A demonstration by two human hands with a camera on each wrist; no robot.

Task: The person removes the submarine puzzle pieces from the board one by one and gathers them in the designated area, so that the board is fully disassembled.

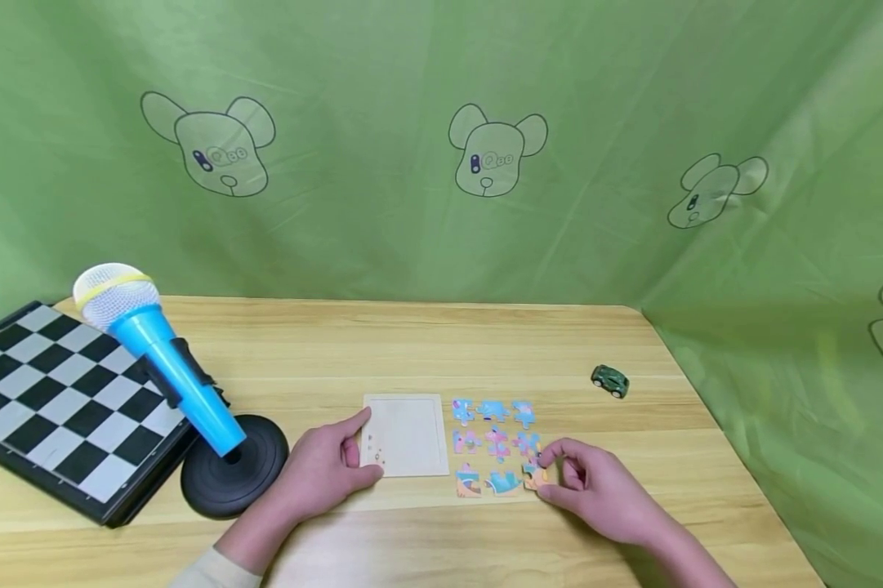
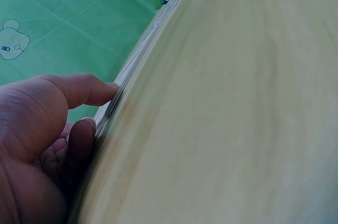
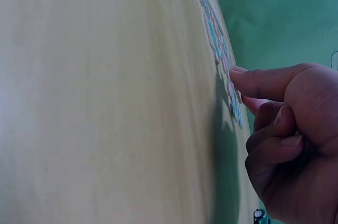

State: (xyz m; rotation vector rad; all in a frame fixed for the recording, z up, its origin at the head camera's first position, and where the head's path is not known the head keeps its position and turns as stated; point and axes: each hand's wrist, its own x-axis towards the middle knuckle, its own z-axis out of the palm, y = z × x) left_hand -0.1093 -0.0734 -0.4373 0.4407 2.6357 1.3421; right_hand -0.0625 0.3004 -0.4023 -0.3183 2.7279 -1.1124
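Note:
My left hand grips the left side of a pale square puzzle tray, index finger at the left edge and thumb at the near-left corner. The left wrist view shows the thumb against the tray's thin edge. To the tray's right, several colourful puzzle pieces lie spaced out in rows. At the near-right end of them, my right hand pinches a puzzle piece between thumb and index finger, the other fingers curled in. The fingertips partly cover this piece.
A small green toy car stands at the back right. On the left, a blue toy microphone leans on a round black base beside a black-and-white chequered board. A green curtain hangs behind the wooden table.

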